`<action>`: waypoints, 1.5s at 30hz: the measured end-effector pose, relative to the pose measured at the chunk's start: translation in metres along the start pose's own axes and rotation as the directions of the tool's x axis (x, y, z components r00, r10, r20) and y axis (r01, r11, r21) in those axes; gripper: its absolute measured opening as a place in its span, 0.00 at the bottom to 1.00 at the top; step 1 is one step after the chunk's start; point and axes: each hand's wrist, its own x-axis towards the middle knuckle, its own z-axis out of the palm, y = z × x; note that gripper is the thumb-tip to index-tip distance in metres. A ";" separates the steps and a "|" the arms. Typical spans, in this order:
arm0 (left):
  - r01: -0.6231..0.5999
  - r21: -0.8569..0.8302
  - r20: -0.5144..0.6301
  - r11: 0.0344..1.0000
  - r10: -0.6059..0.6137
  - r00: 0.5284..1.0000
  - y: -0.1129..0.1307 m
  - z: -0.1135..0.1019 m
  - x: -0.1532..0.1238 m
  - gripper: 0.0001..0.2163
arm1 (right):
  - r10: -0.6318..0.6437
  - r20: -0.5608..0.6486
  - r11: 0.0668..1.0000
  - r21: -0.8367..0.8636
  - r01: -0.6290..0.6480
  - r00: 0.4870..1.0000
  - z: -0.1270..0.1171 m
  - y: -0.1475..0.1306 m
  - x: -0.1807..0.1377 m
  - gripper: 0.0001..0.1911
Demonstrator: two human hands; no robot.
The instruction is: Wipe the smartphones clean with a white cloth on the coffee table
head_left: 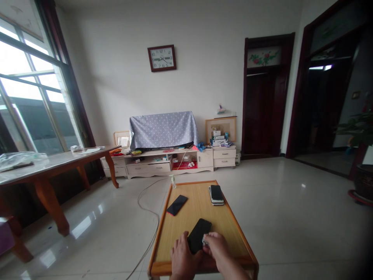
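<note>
A black smartphone (pixel 199 232) lies tilted at the near end of a small wooden table (pixel 201 202). My left hand (pixel 185 254) grips its left side and near end, with the thumb across the near corner. My right hand (pixel 216 245) pinches a small crumpled whitish wad (pixel 204 239) against the phone's right edge; whether it is cloth or tissue cannot be made out. Farther up lies another phone (pixel 177 205) with a red edge. Near the far right corner sits a stack of phones (pixel 216 195), and a clear pump bottle (pixel 173 181) stands at the far left corner.
A cable (pixel 159 221) runs over the tiled floor left of the small table. A larger table (pixel 70 157) stands by the window. Against the wall is a low white cabinet (pixel 148 168) with a cloth-covered object (pixel 163 130) on top. A potted plant (pixel 364 179) is at the right.
</note>
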 end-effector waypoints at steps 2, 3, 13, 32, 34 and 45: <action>-0.020 0.005 -0.002 1.000 0.020 1.000 -0.003 0.001 0.006 0.35 | -0.037 -0.042 0.999 -0.033 0.035 0.998 -0.002 -0.001 0.003 0.15; -0.029 0.005 0.000 1.000 0.029 1.000 -0.005 0.001 0.009 0.35 | -0.057 -0.061 0.997 -0.051 0.054 0.996 -0.004 -0.003 0.004 0.15; -0.087 0.001 0.028 0.996 0.087 0.996 -0.013 0.001 0.022 0.34 | -0.260 -0.058 0.954 -0.170 0.247 0.964 -0.019 -0.015 0.009 0.18; -0.143 0.027 0.008 0.989 0.142 0.990 -0.030 -0.027 0.017 0.35 | -0.528 0.030 0.733 -0.489 0.473 0.849 0.005 0.002 0.039 0.18; -0.143 0.019 0.007 0.989 0.143 0.990 -0.030 -0.028 0.017 0.33 | -0.570 0.053 0.673 -0.543 0.502 0.820 0.005 0.002 0.040 0.17; -0.202 0.014 -0.065 0.979 0.202 0.977 -0.041 -0.021 0.019 0.30 | -0.597 0.367 0.328 -0.700 0.634 0.714 0.004 0.009 0.047 0.19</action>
